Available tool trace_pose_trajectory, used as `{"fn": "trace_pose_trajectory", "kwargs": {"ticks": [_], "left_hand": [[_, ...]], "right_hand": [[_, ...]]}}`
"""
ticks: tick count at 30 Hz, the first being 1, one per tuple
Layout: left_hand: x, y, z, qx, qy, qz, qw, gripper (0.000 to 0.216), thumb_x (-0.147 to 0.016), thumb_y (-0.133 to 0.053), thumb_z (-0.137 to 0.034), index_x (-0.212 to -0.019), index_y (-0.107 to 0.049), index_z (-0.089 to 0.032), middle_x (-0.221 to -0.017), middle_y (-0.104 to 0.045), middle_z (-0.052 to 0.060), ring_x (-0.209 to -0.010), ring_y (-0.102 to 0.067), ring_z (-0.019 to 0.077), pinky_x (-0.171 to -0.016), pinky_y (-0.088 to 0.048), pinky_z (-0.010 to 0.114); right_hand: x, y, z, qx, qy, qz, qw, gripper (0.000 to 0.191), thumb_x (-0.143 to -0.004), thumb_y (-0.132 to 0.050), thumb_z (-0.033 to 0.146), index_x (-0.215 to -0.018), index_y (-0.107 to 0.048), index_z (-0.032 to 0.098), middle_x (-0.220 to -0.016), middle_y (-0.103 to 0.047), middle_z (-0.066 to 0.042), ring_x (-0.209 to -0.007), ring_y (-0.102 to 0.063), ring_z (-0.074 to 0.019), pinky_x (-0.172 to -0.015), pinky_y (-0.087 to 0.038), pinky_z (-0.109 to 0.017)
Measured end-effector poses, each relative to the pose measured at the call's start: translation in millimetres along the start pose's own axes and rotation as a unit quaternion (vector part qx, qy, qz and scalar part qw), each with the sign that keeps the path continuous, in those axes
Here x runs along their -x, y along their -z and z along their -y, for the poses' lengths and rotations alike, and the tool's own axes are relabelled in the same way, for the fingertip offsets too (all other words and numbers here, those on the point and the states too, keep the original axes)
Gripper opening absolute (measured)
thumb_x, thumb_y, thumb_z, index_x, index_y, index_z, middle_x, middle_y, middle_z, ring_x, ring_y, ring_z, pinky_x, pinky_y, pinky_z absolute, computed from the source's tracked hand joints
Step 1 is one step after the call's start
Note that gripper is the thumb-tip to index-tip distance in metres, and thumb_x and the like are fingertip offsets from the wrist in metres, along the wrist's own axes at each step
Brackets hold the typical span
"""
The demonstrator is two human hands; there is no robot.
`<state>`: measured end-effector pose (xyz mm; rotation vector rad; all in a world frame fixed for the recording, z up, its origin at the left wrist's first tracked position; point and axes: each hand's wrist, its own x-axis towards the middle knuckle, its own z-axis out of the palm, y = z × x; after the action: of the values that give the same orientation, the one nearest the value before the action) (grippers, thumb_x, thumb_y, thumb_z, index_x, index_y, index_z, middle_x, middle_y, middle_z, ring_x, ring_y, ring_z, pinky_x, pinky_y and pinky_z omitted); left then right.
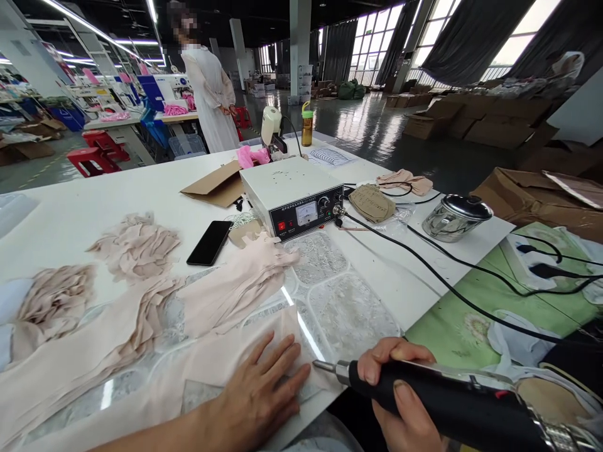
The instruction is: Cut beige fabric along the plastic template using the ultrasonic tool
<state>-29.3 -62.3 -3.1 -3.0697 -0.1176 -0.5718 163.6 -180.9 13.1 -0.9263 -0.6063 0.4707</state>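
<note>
My left hand [261, 389] lies flat with fingers spread, pressing a pale pink fabric piece [221, 358] onto the white table [94, 207]. My right hand [400, 395] is wrapped round a black handheld tool [452, 405] whose metal tip [325, 365] points left and meets the fabric's edge just beside my left fingertips. A black cable [424, 270] runs from the tool's side of the table to a white control box [294, 194] with a dial and red button. More pink fabric strips [235, 282] lie above my left hand on a clear textured sheet [348, 314].
Stacks of cut beige fabric [136, 245] sit at the left, beside a black phone [210, 243]. A steel pot with a lid [455, 218] stands at the right, cardboard [217, 183] behind the box. A person in white [210, 94] stands far off. Green printed cloth [499, 301] lies right.
</note>
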Motion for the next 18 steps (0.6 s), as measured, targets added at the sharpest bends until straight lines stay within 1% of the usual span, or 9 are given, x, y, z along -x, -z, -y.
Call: {"fn": "trace_pose_trajectory", "kwargs": {"ticks": [5, 8, 11, 15, 18], "left_hand": [[-2.0, 2.2, 0.7, 0.006, -0.019, 0.008, 1.000, 0.031, -0.101, -0.051, -0.033, -0.125, -0.062, -0.016, -0.129, -0.065, 0.008, -0.126, -0.056, 0.0239, -0.116, -0.036, 0.044], [-0.3, 1.0, 0.9, 0.013, -0.021, 0.025, 0.999, 0.032, -0.100, -0.053, -0.033, -0.126, -0.060, -0.016, -0.130, -0.064, 0.009, -0.127, -0.055, 0.0234, -0.117, -0.034, 0.044], [3.3, -4.0, 1.4, 0.019, -0.026, 0.027, 0.999, 0.035, -0.098, -0.056, -0.032, -0.129, -0.058, -0.016, -0.132, -0.062, 0.011, -0.130, -0.053, 0.0239, -0.117, -0.032, 0.046], [6.9, -12.0, 1.3, 0.036, -0.020, 0.014, 0.999, 0.036, -0.098, -0.054, -0.035, -0.129, -0.057, -0.017, -0.132, -0.063, 0.012, -0.130, -0.053, 0.0254, -0.116, -0.034, 0.048], [6.0, -12.4, 0.7, 0.047, -0.017, 0.017, 0.999, 0.035, -0.100, -0.051, -0.035, -0.128, -0.058, -0.016, -0.132, -0.063, 0.011, -0.129, -0.054, 0.0260, -0.114, -0.036, 0.047]], "right_hand": [[-5.8, -6.1, -7.2, -0.022, 0.003, -0.021, 1.000, 0.013, -0.083, -0.063, 0.032, -0.090, -0.056, 0.023, -0.079, -0.052, 0.002, -0.059, -0.058, -0.0109, -0.058, -0.053, -0.030], [-9.3, -10.1, -12.5, -0.032, 0.009, -0.026, 0.999, 0.013, -0.083, -0.062, 0.031, -0.091, -0.056, 0.023, -0.080, -0.052, 0.002, -0.059, -0.058, -0.0111, -0.058, -0.053, -0.031], [-12.6, -13.4, -17.8, -0.023, 0.017, -0.026, 0.999, 0.013, -0.083, -0.061, 0.030, -0.092, -0.055, 0.023, -0.081, -0.051, 0.002, -0.060, -0.057, -0.0120, -0.059, -0.053, -0.033], [-17.3, -17.5, -26.5, -0.010, 0.022, -0.011, 1.000, 0.011, -0.084, -0.058, 0.030, -0.093, -0.054, 0.024, -0.081, -0.051, 0.002, -0.061, -0.055, -0.0123, -0.061, -0.051, -0.034], [-20.8, -21.0, -33.5, -0.008, 0.027, -0.001, 1.000, 0.010, -0.085, -0.057, 0.029, -0.094, -0.054, 0.024, -0.082, -0.052, 0.001, -0.062, -0.056, -0.0124, -0.063, -0.050, -0.034]]}}
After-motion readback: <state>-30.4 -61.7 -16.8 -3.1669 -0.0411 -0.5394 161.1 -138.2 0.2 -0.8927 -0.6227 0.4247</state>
